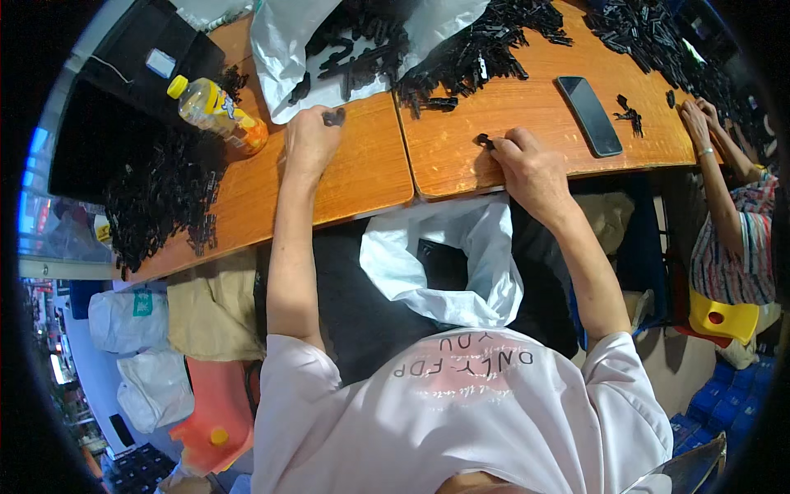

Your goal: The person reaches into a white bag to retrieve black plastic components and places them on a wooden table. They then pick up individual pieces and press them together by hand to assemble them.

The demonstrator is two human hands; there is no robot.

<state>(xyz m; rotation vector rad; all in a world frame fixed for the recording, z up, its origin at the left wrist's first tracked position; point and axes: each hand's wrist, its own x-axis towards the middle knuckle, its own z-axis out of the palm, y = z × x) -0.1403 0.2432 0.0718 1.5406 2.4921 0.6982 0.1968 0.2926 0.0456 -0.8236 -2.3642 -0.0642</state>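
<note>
Over the wooden table point(362, 165), my left hand point(313, 142) is closed around a small black plastic part point(334, 118), beside the lower edge of a white sack point(280, 82). My right hand point(531, 173) pinches another small black plastic piece point(485, 142) between thumb and fingers, right of the seam between the tabletops. Loose black plastic parts point(354, 66) spill from the sack, and a larger heap point(469, 58) lies at the far middle. On my lap, below the table edge, a white bag point(383, 247) stands with its mouth wide.
A drink bottle with a yellow cap point(216, 111) and a black heap of parts point(160, 189) are at the left. A phone point(589, 115) lies right of my right hand, near a few loose parts point(630, 117). A co-worker's hands point(698, 119) work at the far right.
</note>
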